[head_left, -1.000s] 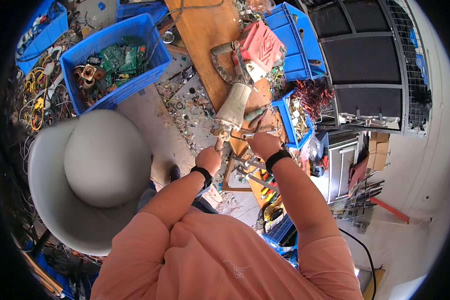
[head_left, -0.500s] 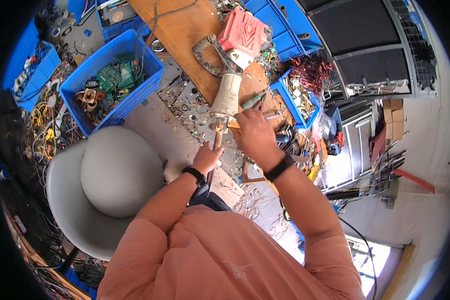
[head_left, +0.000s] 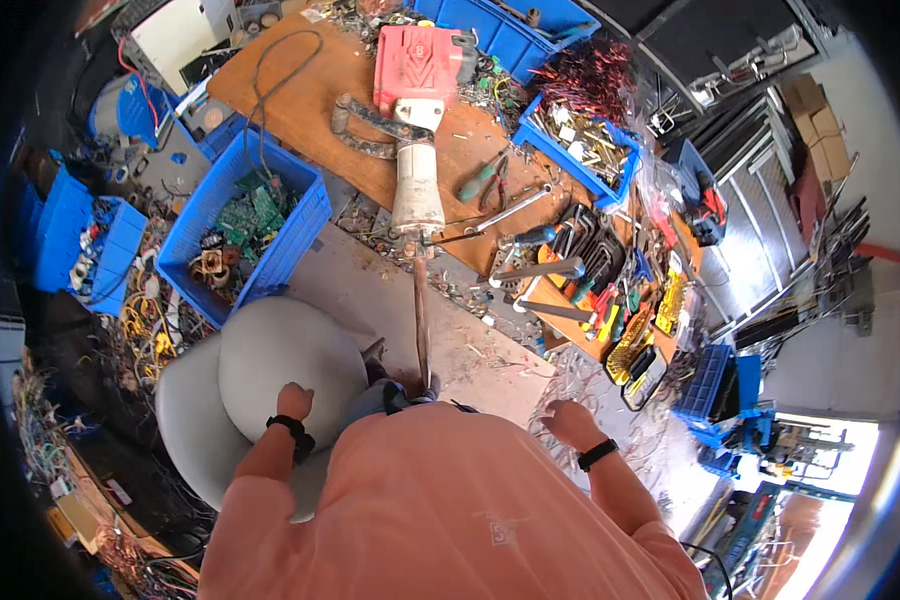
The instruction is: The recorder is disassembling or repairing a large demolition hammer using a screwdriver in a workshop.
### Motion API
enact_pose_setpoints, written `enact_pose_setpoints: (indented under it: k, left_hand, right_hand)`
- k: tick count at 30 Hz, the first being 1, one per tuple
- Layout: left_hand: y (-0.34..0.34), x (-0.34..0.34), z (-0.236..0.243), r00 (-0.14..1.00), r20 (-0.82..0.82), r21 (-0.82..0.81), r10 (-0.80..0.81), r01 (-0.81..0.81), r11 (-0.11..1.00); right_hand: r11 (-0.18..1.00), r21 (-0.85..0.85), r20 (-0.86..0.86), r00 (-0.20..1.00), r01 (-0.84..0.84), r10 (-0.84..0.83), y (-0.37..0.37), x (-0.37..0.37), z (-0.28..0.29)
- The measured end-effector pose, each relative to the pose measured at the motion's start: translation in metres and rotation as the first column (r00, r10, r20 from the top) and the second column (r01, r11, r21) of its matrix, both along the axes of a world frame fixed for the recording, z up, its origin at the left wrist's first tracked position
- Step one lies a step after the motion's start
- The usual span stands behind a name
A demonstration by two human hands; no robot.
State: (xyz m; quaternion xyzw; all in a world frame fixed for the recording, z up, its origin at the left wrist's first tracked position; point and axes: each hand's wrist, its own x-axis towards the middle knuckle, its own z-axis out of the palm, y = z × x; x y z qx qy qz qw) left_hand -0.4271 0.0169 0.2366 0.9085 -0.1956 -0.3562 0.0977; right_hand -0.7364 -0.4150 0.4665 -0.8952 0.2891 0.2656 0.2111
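Observation:
A demolition hammer with a red motor housing and a pale body (head_left: 417, 185) lies on the wooden tabletop. Its long chisel bit (head_left: 422, 320) juts off the table edge toward me. A dark curved side handle (head_left: 365, 127) sticks out to its left. My left hand (head_left: 295, 401) hangs loosely curled above the grey chair cushion, holding nothing. Off to the right, my right hand (head_left: 573, 427) is empty too, fingers loosely bent and apart, over the littered floor. Near the bit's collar lies a long wrench (head_left: 515, 205), with green-handled pliers (head_left: 482, 180) beyond it.
A grey padded chair (head_left: 290, 350) stands at my left. Behind it sits a blue crate (head_left: 300, 215) of circuit boards. Hex keys, screwdrivers and a hammer (head_left: 540, 270) crowd the table's right side, beside a blue tray (head_left: 580, 165) of metal parts. Cable scraps litter the floor.
Both hands have let go of the chisel and the hammer's front end and dropped back to my sides. My view has shifted, and the wrench and tools beside the hammer are now uncovered.

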Motion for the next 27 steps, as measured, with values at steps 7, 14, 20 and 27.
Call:
enact_pose_setpoints:
  k: [7,14,20,27]
  left_hand:
    - [-0.054,0.013,0.084,0.972,0.179,0.087,0.152,-0.169,0.982]
    - [-0.095,0.042,0.075,0.826,0.155,0.111,-0.542,0.531,0.84]
    - [-0.108,0.055,0.056,0.821,0.119,0.126,-0.558,0.545,0.829]
    - [-0.114,0.077,0.079,0.763,0.053,0.288,-0.644,0.606,0.741]
  right_hand:
    - [0.943,0.176,0.026,0.956,0.284,-0.293,-0.006,-0.092,-0.08]
    - [0.979,-0.056,0.136,0.97,-0.197,0.203,0.005,-0.208,-0.163]
    - [0.636,0.401,-0.136,0.729,0.659,-0.671,0.072,-0.252,-0.165]
    - [0.642,0.426,0.197,0.627,0.637,-0.753,0.144,-0.333,-0.253]
